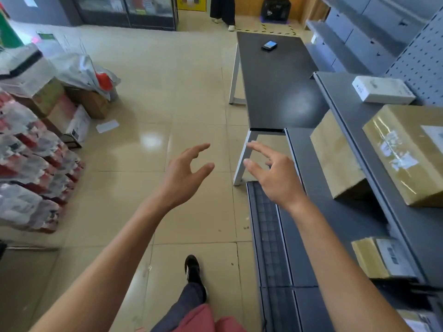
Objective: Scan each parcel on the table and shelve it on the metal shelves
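Left hand [184,173], right hand [273,173]: fingers spread, holding nothing. Risk: black handheld scanner [269,45] left on dark rectangular table [275,92]; parcels shelved unscanned.

Tiled floor [167,97]: stacked cartons [79,121], grey plastic bags [79,70], one loose paper sheet [107,126]. Black crate [275,8] at rear.

From my feed the room is bright and evenly lit. A white glare patch sits on the floor tiles [149,140] left of the black table [275,80], whose top carries a softer sheen. Left of that table the stacked packages [31,168] smear with blur, and straight lines bow toward the frame's edges.
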The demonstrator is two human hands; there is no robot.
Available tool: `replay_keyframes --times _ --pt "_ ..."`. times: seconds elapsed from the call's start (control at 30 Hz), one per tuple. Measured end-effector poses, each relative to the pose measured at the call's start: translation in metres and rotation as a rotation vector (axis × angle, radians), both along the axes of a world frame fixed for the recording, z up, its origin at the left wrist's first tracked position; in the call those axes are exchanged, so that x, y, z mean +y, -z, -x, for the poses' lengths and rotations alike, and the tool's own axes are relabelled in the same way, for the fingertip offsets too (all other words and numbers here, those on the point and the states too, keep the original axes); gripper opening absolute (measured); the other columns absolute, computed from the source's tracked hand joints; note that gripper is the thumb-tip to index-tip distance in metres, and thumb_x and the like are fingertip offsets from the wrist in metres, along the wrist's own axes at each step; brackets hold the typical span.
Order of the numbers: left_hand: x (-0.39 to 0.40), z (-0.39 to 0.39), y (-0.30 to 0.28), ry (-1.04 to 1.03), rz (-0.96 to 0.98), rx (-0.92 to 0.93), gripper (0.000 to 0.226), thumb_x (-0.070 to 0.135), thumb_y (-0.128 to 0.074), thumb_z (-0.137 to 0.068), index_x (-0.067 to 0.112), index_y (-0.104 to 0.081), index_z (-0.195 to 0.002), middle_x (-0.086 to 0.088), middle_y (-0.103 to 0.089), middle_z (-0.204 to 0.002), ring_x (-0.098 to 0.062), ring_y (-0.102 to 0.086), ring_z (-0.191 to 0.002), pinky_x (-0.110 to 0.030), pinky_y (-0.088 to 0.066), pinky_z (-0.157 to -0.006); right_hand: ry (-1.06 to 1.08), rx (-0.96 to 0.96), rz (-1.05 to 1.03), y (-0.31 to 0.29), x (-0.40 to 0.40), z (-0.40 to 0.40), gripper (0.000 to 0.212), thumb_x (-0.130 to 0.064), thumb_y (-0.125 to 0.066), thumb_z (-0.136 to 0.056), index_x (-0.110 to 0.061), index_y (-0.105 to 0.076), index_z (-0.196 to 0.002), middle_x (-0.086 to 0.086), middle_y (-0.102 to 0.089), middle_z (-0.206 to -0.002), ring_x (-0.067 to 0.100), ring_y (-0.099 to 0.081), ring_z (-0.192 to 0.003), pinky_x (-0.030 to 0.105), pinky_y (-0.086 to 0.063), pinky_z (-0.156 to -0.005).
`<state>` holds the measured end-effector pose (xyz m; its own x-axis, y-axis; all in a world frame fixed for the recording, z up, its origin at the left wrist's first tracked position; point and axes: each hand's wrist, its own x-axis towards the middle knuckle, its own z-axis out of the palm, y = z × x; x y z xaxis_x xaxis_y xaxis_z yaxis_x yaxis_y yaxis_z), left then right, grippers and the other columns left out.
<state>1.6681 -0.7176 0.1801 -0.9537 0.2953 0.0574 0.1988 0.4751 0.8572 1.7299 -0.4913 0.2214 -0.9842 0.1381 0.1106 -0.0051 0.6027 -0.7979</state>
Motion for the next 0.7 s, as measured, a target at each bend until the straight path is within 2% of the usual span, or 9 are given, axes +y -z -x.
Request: replay_keyframes --times 0.23,0.43,0.57,0.7 --pt "0.011 0.12 -0.01 0.022 -0.007 0.029 0.054 0.059 -0.059 -0.086 0.049 -0.05 -0.139 0.024 -0.055 -0.14 -0.001 -0.052 -0.128 -0.046 -0.047 -0.108 0.036 0.033 -0.088 -0.007 0.004 0.104 0.042 -0.028 -0.069 -0.095 -0.024 -0.063 -0.136 -0.005 -0.055 -0.148 0.006 -0.044 -0.14 0.03 -0.033 -0.119" --pt "0.015 0.189 -0.016 0.051 -0.012 0.037 0.056 0.063 -0.057 -0.085 0.051 -0.048 -0.139 0.026 -0.054 -0.14 0.002 -0.05 -0.129 -0.045 -0.047 -0.109 0.052 0.01 -0.099 -0.01 0.01 0.17 0.045 -0.026 -0.073 -0.093 -0.021 -0.063 -0.137 -0.003 -0.057 -0.147 0.011 -0.049 -0.137 0.033 -0.036 -0.118" --pt "0.022 0.234 -0.009 0.054 -0.005 0.026 0.054 0.057 -0.06 -0.088 0.049 -0.049 -0.14 0.024 -0.054 -0.143 0.002 -0.049 -0.131 -0.045 -0.047 -0.11 0.049 -0.009 -0.09 -0.002 0.018 0.216 0.046 -0.026 -0.072 -0.093 -0.021 -0.063 -0.138 -0.003 -0.056 -0.147 0.01 -0.047 -0.138 0.034 -0.036 -0.118" --pt "0.042 0.285 0.0 0.072 0.032 0.042 0.05 0.048 -0.063 -0.094 0.046 -0.049 -0.142 0.021 -0.052 -0.145 -0.001 -0.047 -0.134 -0.045 -0.046 -0.111 0.045 -0.029 -0.083 0.008 0.037 0.266 0.047 -0.025 -0.072 -0.094 -0.022 -0.062 -0.14 -0.003 -0.055 -0.149 0.008 -0.044 -0.141 0.028 -0.033 -0.119"
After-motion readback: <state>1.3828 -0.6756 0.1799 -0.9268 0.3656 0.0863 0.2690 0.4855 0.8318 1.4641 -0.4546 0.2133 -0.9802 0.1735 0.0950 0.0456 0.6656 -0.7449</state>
